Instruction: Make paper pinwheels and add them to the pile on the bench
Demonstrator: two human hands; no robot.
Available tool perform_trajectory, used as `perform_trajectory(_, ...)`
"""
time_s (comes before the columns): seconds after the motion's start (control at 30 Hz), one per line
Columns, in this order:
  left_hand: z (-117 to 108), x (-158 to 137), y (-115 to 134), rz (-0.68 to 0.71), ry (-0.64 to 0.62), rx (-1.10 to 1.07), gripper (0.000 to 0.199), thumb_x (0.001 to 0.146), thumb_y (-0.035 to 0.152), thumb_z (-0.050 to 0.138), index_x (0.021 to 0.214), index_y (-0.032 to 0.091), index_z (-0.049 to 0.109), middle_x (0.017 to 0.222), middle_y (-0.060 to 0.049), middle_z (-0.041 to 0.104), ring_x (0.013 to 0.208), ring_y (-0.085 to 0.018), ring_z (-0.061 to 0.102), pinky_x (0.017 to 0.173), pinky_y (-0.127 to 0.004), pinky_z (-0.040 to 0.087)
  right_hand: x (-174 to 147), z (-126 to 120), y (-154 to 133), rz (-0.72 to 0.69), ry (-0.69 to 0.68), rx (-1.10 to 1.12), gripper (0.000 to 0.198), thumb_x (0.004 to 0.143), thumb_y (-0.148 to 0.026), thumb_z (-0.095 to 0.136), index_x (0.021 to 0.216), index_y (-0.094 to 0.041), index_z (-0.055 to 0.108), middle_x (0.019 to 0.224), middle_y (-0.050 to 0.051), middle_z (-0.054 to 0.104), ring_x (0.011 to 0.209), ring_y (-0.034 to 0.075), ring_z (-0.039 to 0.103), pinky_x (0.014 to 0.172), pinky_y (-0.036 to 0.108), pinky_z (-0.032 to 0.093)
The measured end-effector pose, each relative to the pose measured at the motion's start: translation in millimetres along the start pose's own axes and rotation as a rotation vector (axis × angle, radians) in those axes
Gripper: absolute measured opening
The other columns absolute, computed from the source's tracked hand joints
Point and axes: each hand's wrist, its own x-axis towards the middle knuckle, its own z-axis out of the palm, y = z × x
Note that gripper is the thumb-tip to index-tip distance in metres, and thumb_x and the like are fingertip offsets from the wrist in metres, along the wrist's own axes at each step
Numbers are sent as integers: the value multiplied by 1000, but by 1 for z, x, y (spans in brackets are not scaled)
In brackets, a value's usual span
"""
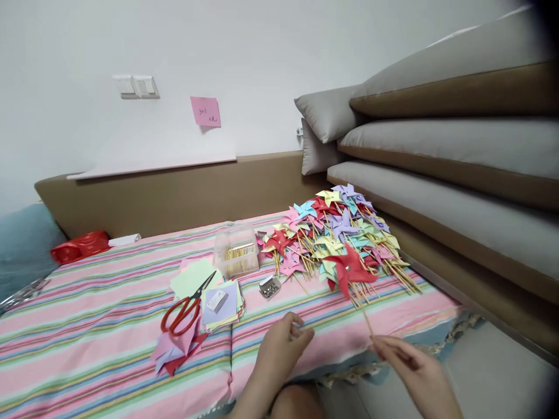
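The right hand pinches the stick of a red pinwheel lying on the pinwheel pile — best kept low, level. The left hand curls loosely; contents unclear.

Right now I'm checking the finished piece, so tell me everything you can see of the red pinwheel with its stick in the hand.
The red pinwheel is folded paper with pointed vanes around a small centre pin, on a thin wooden stick. It lies tilted at the near edge of the pinwheel pile, over the striped cloth. The right hand pinches the stick's lower end; the vanes look uncreased.
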Motion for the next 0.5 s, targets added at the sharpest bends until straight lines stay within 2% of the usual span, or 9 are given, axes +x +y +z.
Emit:
perform_trajectory(0.1,3,13,-3,-36,87,404,29,83,28,49,108,16,58,93,-10,71,89,-27,65,72,-33,42,60,-19,-20,-103,79,-131,33,63,-50,72,75,-20,78,74,7,75,72,23,70,68,26,56)
perform_trajectory(0.17,8,16,-3,-52,55,510,34,82,24,48,114,15,57,103,-12,70,97,-28,64,76,-35,42,104,-19,-39,-175,71,-175,31,64,-47,72,76,-20,78,78,7,76,75,23,70,72,28,56)
perform_trajectory(0.27,18,18,-1,-54,-12,473,37,83,27,47,117,16,57,110,-12,69,101,-27,63,80,-35,43,170,-3,-70,-233,-19,-220,27,66,-44,69,71,-18,76,73,8,75,67,22,68,64,30,54)
perform_trajectory(0.33,24,20,1,-60,-55,461,40,83,26,46,120,15,56,112,-12,69,104,-28,63,83,-36,43,208,14,-86,-241,-33,-221,24,66,-40,68,66,-17,74,71,9,74,63,21,67,59,29,53)
perform_trajectory(0.5,31,25,3,-50,-171,401,42,79,28,51,118,14,57,112,-13,69,104,-31,62,86,-40,44,268,51,-103,-196,-23,-276,16,64,-30,72,60,-14,72,63,9,73,47,15,61,50,25,49)
